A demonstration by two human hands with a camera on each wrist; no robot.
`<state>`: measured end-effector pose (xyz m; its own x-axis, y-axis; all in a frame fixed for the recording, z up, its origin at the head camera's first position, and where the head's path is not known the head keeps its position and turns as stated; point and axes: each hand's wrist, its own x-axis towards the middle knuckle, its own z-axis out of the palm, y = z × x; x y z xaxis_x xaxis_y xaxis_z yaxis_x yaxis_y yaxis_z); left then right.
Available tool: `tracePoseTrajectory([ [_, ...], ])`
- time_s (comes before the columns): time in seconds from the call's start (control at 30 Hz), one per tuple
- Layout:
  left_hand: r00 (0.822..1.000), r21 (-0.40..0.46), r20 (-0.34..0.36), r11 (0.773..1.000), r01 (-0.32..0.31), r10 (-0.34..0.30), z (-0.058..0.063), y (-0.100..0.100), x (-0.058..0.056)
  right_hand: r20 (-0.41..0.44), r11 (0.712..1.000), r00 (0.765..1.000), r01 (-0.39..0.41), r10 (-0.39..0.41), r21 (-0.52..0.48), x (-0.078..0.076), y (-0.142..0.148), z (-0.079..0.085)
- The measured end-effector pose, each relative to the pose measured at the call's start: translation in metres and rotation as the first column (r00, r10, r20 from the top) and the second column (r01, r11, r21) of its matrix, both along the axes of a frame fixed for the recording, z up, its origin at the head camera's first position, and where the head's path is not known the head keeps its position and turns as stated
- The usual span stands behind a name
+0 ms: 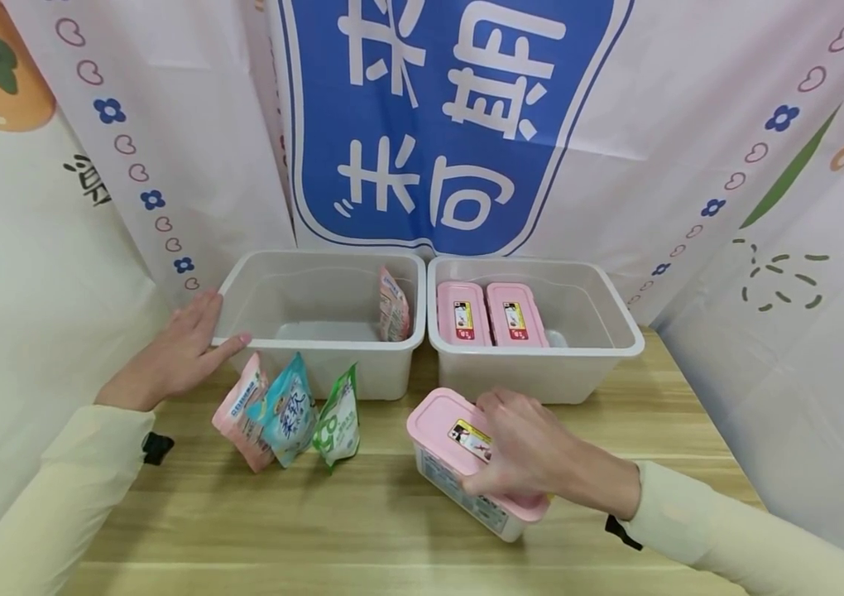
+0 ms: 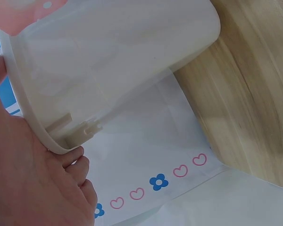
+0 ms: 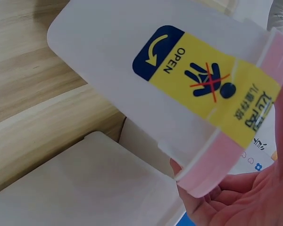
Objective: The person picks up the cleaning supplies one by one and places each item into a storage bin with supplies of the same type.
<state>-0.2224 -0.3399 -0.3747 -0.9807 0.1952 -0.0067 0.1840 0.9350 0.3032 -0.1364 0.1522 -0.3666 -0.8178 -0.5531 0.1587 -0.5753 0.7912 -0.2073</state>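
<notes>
Head view: right hand grips a pink-lidded tub, left hand holds a bin rim

The right hand (image 1: pixel 522 447) has its fingers and thumb closed across the lid of the tub (image 1: pixel 452 447), which sits tilted in front of the right bin (image 1: pixel 526 372); whether it touches the table (image 1: pixel 303 530) I cannot tell. The left hand (image 1: pixel 182 348) curls round the near left corner of the left bin (image 1: pixel 325 343). Two more tubs (image 1: pixel 515 316) stand side by side in the right bin. One pouch (image 1: pixel 394 308) leans at the left bin's right wall. Pink (image 1: pixel 246 414), blue (image 1: pixel 291 418) and green pouches (image 1: pixel 338 422) stand before that bin.
</notes>
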Motion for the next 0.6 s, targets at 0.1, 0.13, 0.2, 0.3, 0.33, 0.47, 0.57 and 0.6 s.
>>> tracePoseTrajectory([
  [0.1,1.0,-0.004,-0.007,1.0,0.004,-0.004,0.001,0.001,0.0,0.0,1.0,1.0,0.002,-0.002,0.0,0.001,0.002,0.002],
  [0.13,1.0,-0.007,-0.008,1.0,0.004,-0.004,0.0,0.001,0.001,0.003,1.0,1.0,0.001,-0.001,0.0,0.002,0.002,0.002],
  [0.2,1.0,-0.009,-0.007,1.0,0.004,-0.004,0.0,0.001,0.002,0.011,1.0,1.0,0.003,-0.003,0.001,0.003,0.003,0.003],
  [0.3,1.0,-0.008,0.005,1.0,0.004,-0.004,-0.002,-0.001,0.002,0.022,1.0,1.0,0.004,-0.004,0.004,0.005,0.004,0.005],
  [0.33,1.0,-0.002,0.009,1.0,0.005,-0.005,-0.002,-0.001,0.003,0.025,1.0,1.0,0.004,-0.004,0.003,0.005,0.005,0.006],
  [0.47,1.0,0.015,0.007,1.0,0.005,-0.005,0.0,-0.001,0.001,0.023,1.0,1.0,0.005,-0.005,-0.004,0.006,0.006,0.01],
  [0.57,1.0,0.013,0.009,1.0,0.004,-0.004,0.0,-0.002,-0.001,0.021,1.0,1.0,0.013,-0.013,-0.006,0.007,0.006,0.013],
  [0.6,1.0,0.006,0.013,1.0,0.004,-0.004,-0.001,-0.002,-0.001,0.026,1.0,1.0,0.016,-0.016,-0.004,0.007,0.007,0.014],
])
